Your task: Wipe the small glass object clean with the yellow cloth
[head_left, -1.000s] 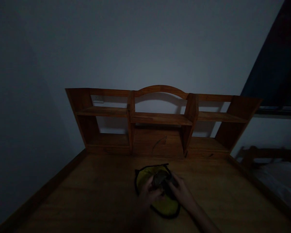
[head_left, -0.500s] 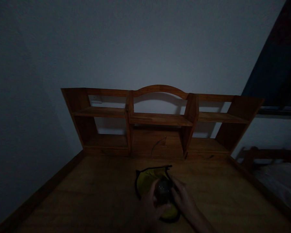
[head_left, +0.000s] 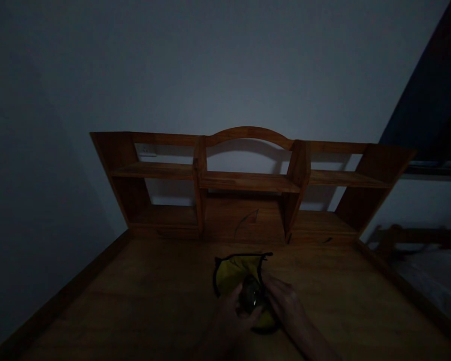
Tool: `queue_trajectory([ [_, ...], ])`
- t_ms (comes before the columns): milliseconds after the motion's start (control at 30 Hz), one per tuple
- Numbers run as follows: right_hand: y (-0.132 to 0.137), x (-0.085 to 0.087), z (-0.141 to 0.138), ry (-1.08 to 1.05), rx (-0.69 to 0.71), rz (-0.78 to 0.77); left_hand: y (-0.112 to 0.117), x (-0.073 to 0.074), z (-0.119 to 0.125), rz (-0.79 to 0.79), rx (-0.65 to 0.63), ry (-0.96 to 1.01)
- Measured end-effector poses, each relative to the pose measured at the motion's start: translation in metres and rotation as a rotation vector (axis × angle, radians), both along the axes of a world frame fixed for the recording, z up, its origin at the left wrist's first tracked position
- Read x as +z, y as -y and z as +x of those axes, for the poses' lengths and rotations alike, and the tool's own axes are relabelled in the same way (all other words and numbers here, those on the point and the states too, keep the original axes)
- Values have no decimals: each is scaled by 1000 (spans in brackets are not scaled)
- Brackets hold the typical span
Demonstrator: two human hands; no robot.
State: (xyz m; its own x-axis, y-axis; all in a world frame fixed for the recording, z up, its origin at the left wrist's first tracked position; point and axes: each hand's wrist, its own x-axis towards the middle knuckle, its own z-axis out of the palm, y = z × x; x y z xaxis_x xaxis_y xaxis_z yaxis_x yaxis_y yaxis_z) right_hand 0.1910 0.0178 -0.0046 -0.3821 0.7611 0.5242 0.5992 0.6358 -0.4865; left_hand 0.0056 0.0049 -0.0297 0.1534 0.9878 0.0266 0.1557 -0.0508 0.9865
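Low in the dim head view, a yellow piece with black edging [head_left: 227, 273], looking like a cloth pouch, lies on the wooden desk. My left hand [head_left: 231, 313] curls its fingers and thumb round a dark, glossy, rounded object [head_left: 250, 295] above the yellow cloth. A bright glint shows on that object, but its kind is too dark to make out. At the pouch's right side, my right hand [head_left: 283, 298] has its fingers closed along the black edge. Its fingertips are partly lost in shadow.
A wooden shelf unit [head_left: 248, 181] with several compartments stands at the back of the desk [head_left: 154, 296] against a pale wall. A raised wooden rim [head_left: 71, 286] runs along the desk's left side. Pale bedding [head_left: 432, 276] lies beyond the right side.
The dark object has turned a little in my left hand and now shows a stronger glint. The pouch appears slightly shifted to the right, and my right hand stays at its edge.
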Motion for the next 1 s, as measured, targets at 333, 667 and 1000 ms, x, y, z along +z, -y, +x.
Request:
queue_trajectory([
  [333, -12, 4, -10, -493, -37, -371, -6, -4, 0, 178, 15, 61],
  [667, -11, -24, -10, -434, -93, -272, 0, 15, -4, 189, -81, 71],
  [1000, 0, 7, -10, -317, -126, -293, -2, -10, -1, 145, 24, -72],
])
